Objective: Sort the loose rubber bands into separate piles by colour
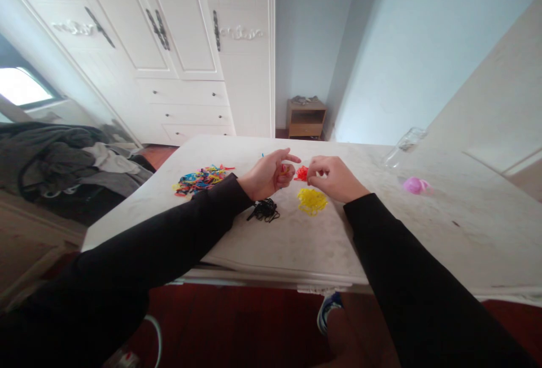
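Note:
My left hand (271, 175) is above the table with the index finger stretched out and the other fingers curled round a few coloured rubber bands (285, 170). My right hand (334, 179) is closed in a pinch at the edge of a small pile of red rubber bands (301, 174); whatever is between its fingertips is too small to make out. Closer to me are a pile of yellow rubber bands (312, 202) and one of black rubber bands (264, 210). A larger heap of mixed rubber bands (201, 180) lies left of my left hand.
On the right side of the white table (423, 238) are a clear jar lying on its side (404, 148) and a pink lid-like object (416, 185). Dark clothes (55, 165) are heaped at the left. A white wardrobe (182, 29) and a small wooden cabinet (306, 119) stand behind.

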The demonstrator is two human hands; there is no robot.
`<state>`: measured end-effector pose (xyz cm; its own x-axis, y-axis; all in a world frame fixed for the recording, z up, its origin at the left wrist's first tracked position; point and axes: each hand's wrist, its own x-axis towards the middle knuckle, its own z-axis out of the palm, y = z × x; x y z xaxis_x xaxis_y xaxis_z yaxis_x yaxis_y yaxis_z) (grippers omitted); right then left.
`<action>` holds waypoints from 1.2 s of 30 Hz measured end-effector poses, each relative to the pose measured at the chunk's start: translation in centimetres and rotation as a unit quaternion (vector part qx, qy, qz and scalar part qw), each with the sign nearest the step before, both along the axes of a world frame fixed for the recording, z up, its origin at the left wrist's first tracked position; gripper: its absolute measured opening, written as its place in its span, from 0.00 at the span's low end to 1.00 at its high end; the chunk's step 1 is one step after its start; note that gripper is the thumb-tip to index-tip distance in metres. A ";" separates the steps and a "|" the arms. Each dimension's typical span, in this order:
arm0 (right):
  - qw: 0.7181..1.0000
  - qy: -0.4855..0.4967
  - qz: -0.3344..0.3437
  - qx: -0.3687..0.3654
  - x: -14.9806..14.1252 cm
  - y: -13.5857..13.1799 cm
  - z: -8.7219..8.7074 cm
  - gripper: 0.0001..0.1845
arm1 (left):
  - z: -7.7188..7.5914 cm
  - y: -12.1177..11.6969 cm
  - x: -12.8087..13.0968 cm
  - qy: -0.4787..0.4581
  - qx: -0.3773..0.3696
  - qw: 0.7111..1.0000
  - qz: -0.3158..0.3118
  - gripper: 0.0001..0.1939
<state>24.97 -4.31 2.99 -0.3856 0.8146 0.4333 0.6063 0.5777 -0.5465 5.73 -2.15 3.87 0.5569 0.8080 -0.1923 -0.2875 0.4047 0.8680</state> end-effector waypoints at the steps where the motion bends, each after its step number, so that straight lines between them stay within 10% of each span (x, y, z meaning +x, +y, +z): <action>1: 1.000 0.014 -0.015 0.022 0.0 0.0 0.1 0.10 | 0.0 0.0 0.0 0.006 0.001 1.000 -0.007 0.16; 20: 0.995 0.100 0.025 -0.005 -1.1 0.0 -0.2 0.05 | -0.5 -0.7 0.1 0.019 0.036 0.988 -0.148 0.22; 36: 0.984 0.165 -0.044 0.046 -0.7 0.2 0.0 0.05 | 0.0 -0.7 0.1 0.027 0.009 0.998 -0.055 0.17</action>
